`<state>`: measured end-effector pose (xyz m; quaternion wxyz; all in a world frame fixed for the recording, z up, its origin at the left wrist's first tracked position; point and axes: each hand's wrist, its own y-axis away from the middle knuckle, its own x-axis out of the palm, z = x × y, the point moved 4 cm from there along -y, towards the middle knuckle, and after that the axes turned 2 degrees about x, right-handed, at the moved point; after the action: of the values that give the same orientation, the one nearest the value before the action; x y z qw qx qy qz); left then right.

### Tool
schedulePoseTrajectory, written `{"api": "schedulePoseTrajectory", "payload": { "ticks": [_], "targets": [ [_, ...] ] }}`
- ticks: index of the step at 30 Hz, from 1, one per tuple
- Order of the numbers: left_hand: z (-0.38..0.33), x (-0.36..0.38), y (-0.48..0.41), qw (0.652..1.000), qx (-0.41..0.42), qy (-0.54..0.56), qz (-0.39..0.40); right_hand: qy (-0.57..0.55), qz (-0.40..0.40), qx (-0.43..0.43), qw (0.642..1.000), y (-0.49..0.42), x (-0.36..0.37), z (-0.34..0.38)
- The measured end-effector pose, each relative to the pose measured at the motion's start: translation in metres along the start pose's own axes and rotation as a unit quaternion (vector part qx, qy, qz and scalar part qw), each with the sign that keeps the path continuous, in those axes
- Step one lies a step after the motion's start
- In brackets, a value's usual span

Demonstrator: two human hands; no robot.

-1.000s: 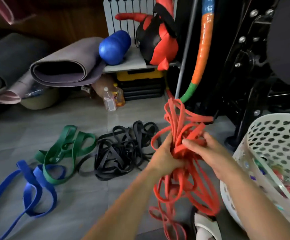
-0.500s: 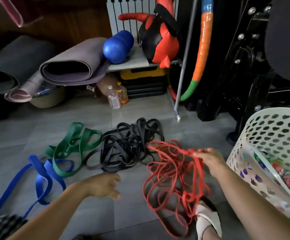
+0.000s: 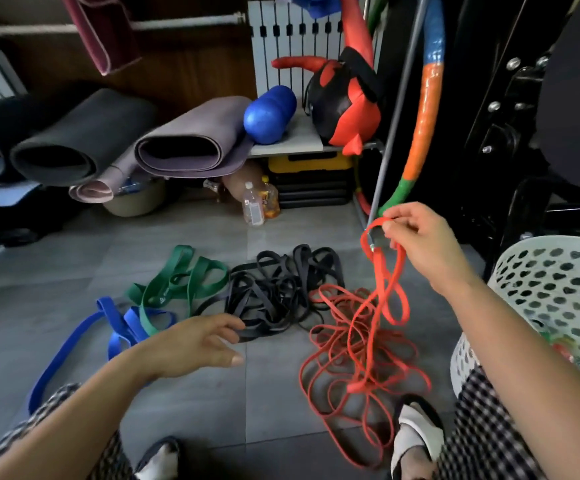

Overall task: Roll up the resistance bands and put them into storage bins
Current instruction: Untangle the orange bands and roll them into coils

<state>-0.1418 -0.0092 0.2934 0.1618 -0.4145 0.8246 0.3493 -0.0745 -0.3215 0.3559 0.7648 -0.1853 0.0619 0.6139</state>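
Note:
My right hand pinches the top loops of an orange resistance band and holds them up above the floor. Below it, the tangled pile of orange bands lies on the grey tiles. My left hand hovers with relaxed fingers and holds nothing, just in front of the black bands. Green bands and blue bands lie further left. A white perforated bin stands at the right edge.
Rolled mats and a blue roller lie on a low shelf behind. Two bottles stand on the floor. A metal pole and a black machine frame rise at the right. My slippered feet are near the orange pile.
My left hand let go of the orange bundle, and the bundle dropped to the floor. My right hand rose again, lifting a few orange loops out of the pile.

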Motion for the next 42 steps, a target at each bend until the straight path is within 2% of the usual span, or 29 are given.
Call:
{"api": "schedulePoseTrajectory", "payload": {
  "ticks": [7, 9, 12, 15, 19, 26, 28, 32, 34, 38, 42],
  "targets": [
    [0.028, 0.002, -0.014, 0.984, 0.02, 0.096, -0.15, 0.018, 0.233, 0.004, 0.972, 0.027, 0.073, 0.026],
    [0.019, 0.006, -0.023, 0.978, 0.062, 0.097, -0.173, 0.022, 0.292, -0.006, 0.956, 0.033, 0.094, 0.031],
    [-0.002, 0.006, -0.033, 0.955, 0.155, 0.148, -0.204, 0.026, 0.354, -0.025, 0.935, 0.04, 0.125, 0.037],
    [-0.006, 0.001, -0.036, 0.94, 0.172, 0.181, -0.234, -0.007, 0.387, -0.009, 0.922, 0.04, 0.145, 0.031],
    [-0.005, -0.012, -0.035, 0.911, 0.15, 0.269, -0.274, 0.027, 0.384, 0.006, 0.923, 0.033, 0.153, 0.012],
    [-0.006, -0.017, -0.037, 0.865, 0.137, 0.401, -0.269, 0.043, 0.372, -0.021, 0.927, 0.035, 0.151, 0.007],
    [-0.005, -0.018, -0.04, 0.854, 0.138, 0.43, -0.26, 0.058, 0.371, -0.02, 0.926, 0.042, 0.156, 0.003],
    [-0.014, -0.017, -0.043, 0.826, 0.151, 0.504, -0.201, 0.107, 0.299, -0.093, 0.944, 0.045, 0.158, 0.006],
    [-0.015, -0.018, -0.043, 0.823, 0.148, 0.519, -0.179, 0.119, 0.273, -0.116, 0.948, 0.043, 0.157, 0.009],
    [-0.006, -0.02, -0.041, 0.845, 0.098, 0.505, -0.147, 0.189, 0.251, -0.15, 0.938, 0.043, 0.16, 0.012],
    [0.006, -0.02, -0.038, 0.827, 0.064, 0.535, -0.162, 0.218, 0.274, -0.176, 0.92, 0.045, 0.166, 0.015]
  ]
}}
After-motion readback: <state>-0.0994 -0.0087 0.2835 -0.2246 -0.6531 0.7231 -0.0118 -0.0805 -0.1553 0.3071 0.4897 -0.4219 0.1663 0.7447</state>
